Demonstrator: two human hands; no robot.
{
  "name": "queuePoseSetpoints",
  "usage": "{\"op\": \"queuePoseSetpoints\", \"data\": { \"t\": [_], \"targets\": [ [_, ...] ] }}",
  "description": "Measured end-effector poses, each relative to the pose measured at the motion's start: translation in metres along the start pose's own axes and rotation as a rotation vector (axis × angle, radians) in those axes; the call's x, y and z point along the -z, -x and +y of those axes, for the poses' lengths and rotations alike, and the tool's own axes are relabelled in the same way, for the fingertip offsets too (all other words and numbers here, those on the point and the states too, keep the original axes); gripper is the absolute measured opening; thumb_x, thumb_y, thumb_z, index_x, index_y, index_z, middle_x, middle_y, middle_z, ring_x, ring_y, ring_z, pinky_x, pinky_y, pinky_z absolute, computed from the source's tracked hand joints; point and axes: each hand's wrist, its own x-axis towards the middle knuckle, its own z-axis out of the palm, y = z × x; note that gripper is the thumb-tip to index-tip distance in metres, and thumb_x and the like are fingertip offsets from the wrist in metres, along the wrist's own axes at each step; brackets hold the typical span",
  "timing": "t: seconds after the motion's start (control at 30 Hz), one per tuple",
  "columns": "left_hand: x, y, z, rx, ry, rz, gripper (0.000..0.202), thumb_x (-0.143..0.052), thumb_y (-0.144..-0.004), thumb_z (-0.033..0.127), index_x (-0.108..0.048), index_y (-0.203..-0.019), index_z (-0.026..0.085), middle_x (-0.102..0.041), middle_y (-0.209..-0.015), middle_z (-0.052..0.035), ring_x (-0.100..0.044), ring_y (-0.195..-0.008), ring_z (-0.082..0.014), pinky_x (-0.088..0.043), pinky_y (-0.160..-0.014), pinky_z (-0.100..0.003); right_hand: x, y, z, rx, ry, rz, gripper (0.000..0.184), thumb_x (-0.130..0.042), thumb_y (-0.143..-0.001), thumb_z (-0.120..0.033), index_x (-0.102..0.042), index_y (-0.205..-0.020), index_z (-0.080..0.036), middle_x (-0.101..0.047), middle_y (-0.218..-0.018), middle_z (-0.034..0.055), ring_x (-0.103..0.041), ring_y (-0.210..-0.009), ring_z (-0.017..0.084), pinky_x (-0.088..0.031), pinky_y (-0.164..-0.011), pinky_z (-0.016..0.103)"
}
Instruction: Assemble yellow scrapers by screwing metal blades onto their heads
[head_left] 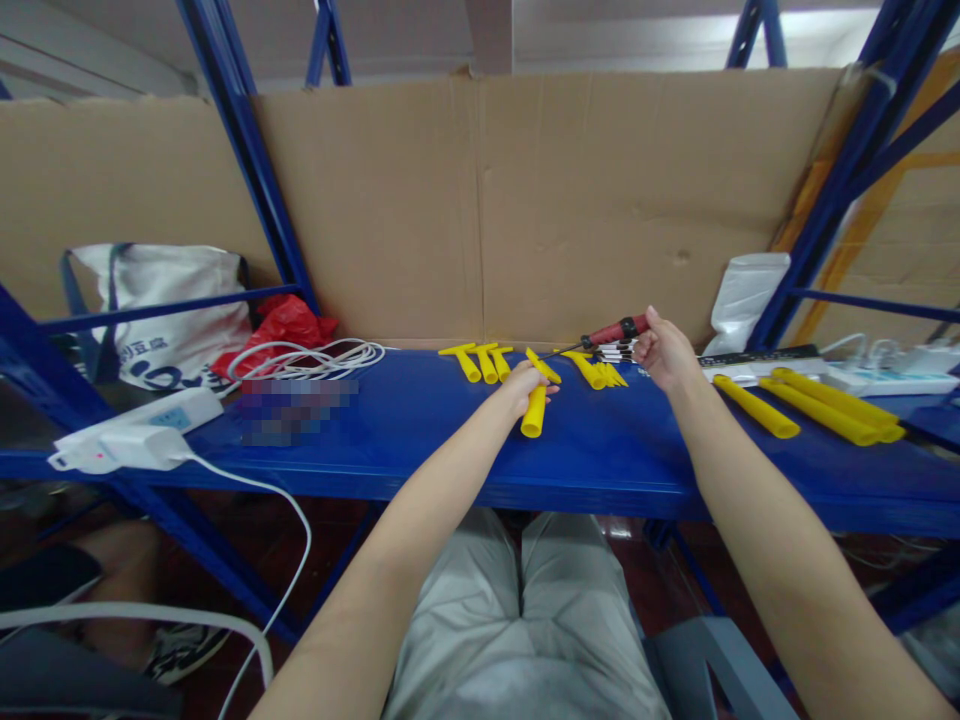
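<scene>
While the grey trousers (517, 620) of a seated person were seen nearest, with another person's shoe (187, 645) visible low on the left, a blue shelf (409, 435) was stretched across in front. Above its middle a yellow T-shaped piece (533, 415) was held, its open tube end turned to the near side; the left hand (523, 384) was clamped around it close to the crosspiece. By the right hand (666, 350), well apart from the left and farther to the right, the end of a red-handled screwdriver (619, 329) was gripped in bent fingers. Its shaft was aimed leftward at the crosspiece, though whether the tip had entered it could not be told.

On the near left a white power strip (184, 408) was placed, and on the right three long yellow tubes (757, 408) were laid at a slant. Farther back, three T-pieces (470, 365) were lined up left of the held one; another T-piece (587, 369) was set between the hands, beside slim yellow bits (613, 376). At the far left a coiled white cable (337, 358), a red bag (289, 328) and a white tote (180, 285) were gathered. The far side was closed by brown cardboard (585, 190).
</scene>
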Motion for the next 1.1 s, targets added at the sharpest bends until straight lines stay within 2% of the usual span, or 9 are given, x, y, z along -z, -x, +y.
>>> {"op": "queuePoseSetpoints", "data": {
  "t": [0.17,0.43,0.77,0.93,1.1],
  "targets": [
    [0.0,0.0,0.0,-0.001,-0.002,0.0,0.051,-0.045,-0.069,-0.007,-0.045,-0.112,0.02,-0.064,-0.105,-0.0065,-0.061,-0.052,-0.0092,-0.041,-0.045,-0.02,0.001,-0.002,0.001,-0.021,-0.005,0.017,0.049,-0.073,-0.065,-0.046,-0.031,-0.062,-0.021,-0.032,-0.037,-0.011,-0.033,-0.032,0.004,-0.028,-0.031,0.016],
    [-0.001,0.002,0.001,0.002,-0.007,0.005,0.062,-0.047,-0.07,-0.005,-0.04,-0.125,0.023,-0.064,-0.109,-0.0078,-0.065,-0.06,-0.0116,-0.042,-0.047,-0.019,0.006,-0.009,0.004,-0.046,0.001,0.115,0.043,-0.069,-0.07,-0.039,-0.031,-0.061,-0.022,-0.027,-0.036,-0.0115,-0.03,-0.03,0.004,-0.027,-0.03,0.017],
    [0.0,0.002,0.0,-0.055,-0.043,0.051,0.071,-0.046,-0.07,-0.002,-0.035,-0.134,0.026,-0.062,-0.111,-0.0091,-0.065,-0.064,-0.0128,-0.042,-0.046,-0.019,0.012,-0.014,0.004,0.046,-0.062,0.266,0.037,-0.063,-0.073,-0.03,-0.029,-0.06,-0.022,-0.021,-0.036,-0.0124,-0.025,-0.029,0.004,-0.024,-0.03,0.017],
    [0.002,-0.001,0.0,-0.076,-0.063,0.136,0.073,-0.048,-0.07,0.0,-0.034,-0.135,0.03,-0.062,-0.106,-0.0062,-0.065,-0.066,-0.0126,-0.042,-0.048,-0.019,0.009,-0.009,0.004,0.038,-0.013,0.226,0.037,-0.065,-0.07,-0.029,-0.031,-0.06,-0.022,-0.02,-0.036,-0.0122,-0.023,-0.029,0.004,-0.02,-0.028,0.017],
    [0.002,-0.001,0.0,-0.079,-0.087,0.143,0.072,-0.048,-0.071,0.001,-0.035,-0.135,0.03,-0.062,-0.101,-0.0061,-0.064,-0.067,-0.0127,-0.042,-0.048,-0.018,0.002,-0.003,0.004,-0.016,0.064,0.19,0.035,-0.063,-0.07,-0.026,-0.031,-0.059,-0.022,-0.02,-0.036,-0.012,-0.022,-0.028,0.004,-0.021,-0.027,0.016]
  ]
}}
